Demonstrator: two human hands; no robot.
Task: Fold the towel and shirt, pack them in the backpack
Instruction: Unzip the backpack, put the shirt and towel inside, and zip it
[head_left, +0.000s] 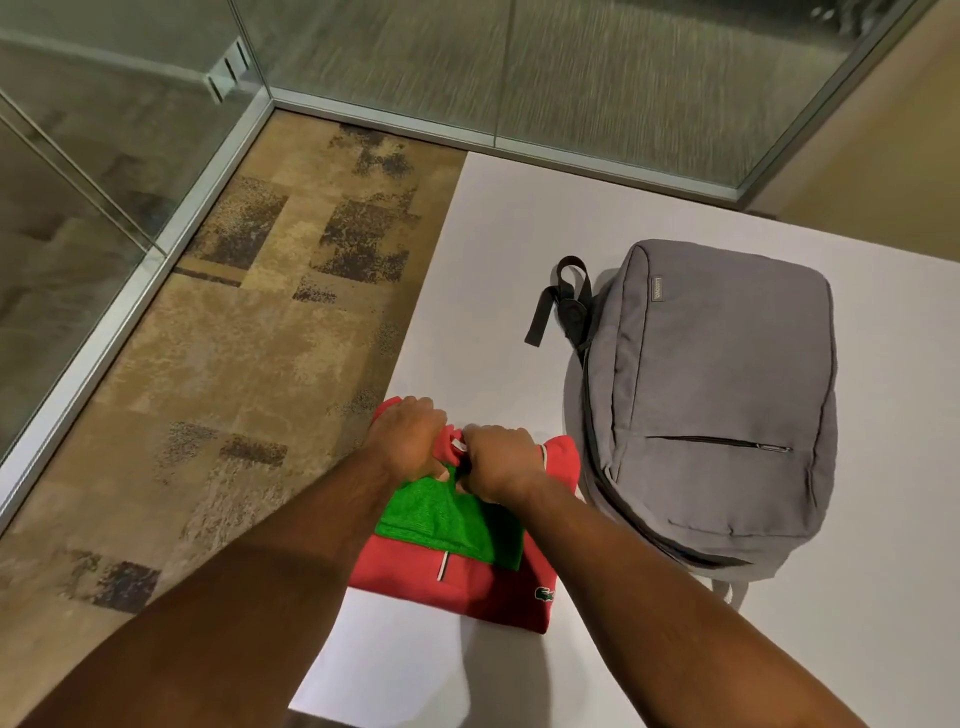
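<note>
A folded red shirt (457, 587) lies at the left edge of the white table (519, 234), with a folded green towel (447, 519) on top of it. My left hand (408, 439) and my right hand (501, 460) sit side by side on the far end of the pile, fingers curled around the red shirt's far edge. A grey backpack (722, 405) lies flat on the table just right of the shirt, its zips closed, its black top handle (563, 296) pointing left.
The table's left edge runs right beside the shirt, with patterned brown carpet (249, 364) below. Glass walls with metal frames (208, 171) stand at the left and the back. White tabletop stretches beyond the pile and behind the backpack.
</note>
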